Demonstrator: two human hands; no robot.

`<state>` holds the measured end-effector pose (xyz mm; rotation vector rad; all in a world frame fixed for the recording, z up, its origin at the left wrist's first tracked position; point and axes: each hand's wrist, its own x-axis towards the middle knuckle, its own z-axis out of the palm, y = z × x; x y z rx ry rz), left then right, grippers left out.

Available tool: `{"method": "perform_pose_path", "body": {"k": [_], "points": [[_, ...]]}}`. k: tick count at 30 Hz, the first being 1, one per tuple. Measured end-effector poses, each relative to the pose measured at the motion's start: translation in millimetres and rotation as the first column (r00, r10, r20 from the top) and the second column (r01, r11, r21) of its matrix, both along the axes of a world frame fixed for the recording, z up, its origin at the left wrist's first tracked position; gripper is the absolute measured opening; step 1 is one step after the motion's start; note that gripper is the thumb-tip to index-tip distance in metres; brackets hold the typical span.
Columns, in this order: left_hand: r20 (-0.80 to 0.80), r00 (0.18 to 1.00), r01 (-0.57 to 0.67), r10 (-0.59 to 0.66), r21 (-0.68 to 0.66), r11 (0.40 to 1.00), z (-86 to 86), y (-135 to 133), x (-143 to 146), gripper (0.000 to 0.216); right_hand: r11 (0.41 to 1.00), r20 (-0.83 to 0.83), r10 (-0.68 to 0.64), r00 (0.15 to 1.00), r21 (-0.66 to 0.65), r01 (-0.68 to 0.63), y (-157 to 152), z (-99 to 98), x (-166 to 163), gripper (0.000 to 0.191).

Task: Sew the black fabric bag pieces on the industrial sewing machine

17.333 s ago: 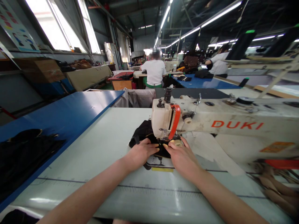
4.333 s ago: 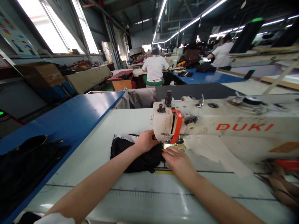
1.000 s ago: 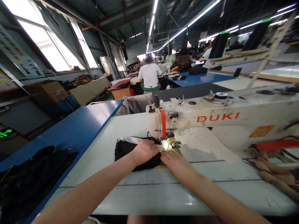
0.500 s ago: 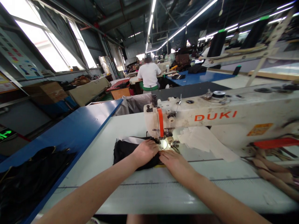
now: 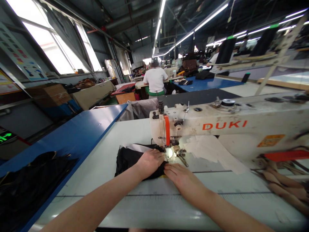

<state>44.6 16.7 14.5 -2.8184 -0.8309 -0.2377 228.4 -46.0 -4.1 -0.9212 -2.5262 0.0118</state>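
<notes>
On the pale sewing table (image 5: 101, 188), a piece of black fabric (image 5: 125, 162) with a white strip along its far side lies left of the needle area. My left hand (image 5: 151, 162) rests over the fabric with bent fingers closed on it, just left of the presser foot. The fingertips of my right hand (image 5: 177, 175) pinch the fabric's near right corner; the thumb is mostly hidden. Close ahead of both hands is the lit needle plate of the white sewing machine (image 5: 190, 125), which has an orange lever guard. A little yellow shows under the fabric's near edge.
Thin white sheets (image 5: 214, 153) lie beneath the machine arm. On a blue table (image 5: 82, 135) to the left is a heap of black fabric (image 5: 36, 187). Brown pieces (image 5: 280, 183) hang at the right edge. A person in a white shirt (image 5: 154, 80) sits farther ahead.
The view has tilted slightly. Both hands and the black fabric have shifted a little toward me from the needle, and the fabric's right corner now shows between the hands.
</notes>
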Motion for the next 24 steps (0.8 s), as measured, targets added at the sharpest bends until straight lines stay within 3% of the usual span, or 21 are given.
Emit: {"method": "perform_pose_path", "body": {"k": [7, 12, 15, 19, 24], "points": [[-0.005, 0.999, -0.043, 0.043, -0.011, 0.999, 2.8, -10, 0, 0.017, 0.999, 0.002, 0.019, 1.000, -0.026, -0.018, -2, -2.2, 2, 0.037], [-0.068, 0.992, -0.105, 0.104, -0.009, 0.994, 6.7, -18, 7, 0.017, 0.978, -0.062, 0.062, 0.996, -0.194, -0.073, -2, 10.5, 10, 0.038], [-0.101, 0.987, -0.127, 0.127, 0.007, 0.992, 5.7, -19, 9, 0.016, 0.962, -0.109, 0.010, 0.994, -0.270, -0.039, 6, 19.5, 14, 0.033], [-0.113, 0.985, -0.128, 0.131, 0.036, 0.991, 2.8, -19, 10, 0.012, 0.973, -0.029, -0.140, 0.990, -0.191, 0.132, 25, 21.6, 12, 0.024], [-0.102, 0.985, -0.138, 0.140, 0.019, 0.990, 0.4, -19, 8, 0.012, 0.985, 0.088, -0.168, 0.982, -0.035, 0.171, 40, 14.5, 5, 0.018]]}}
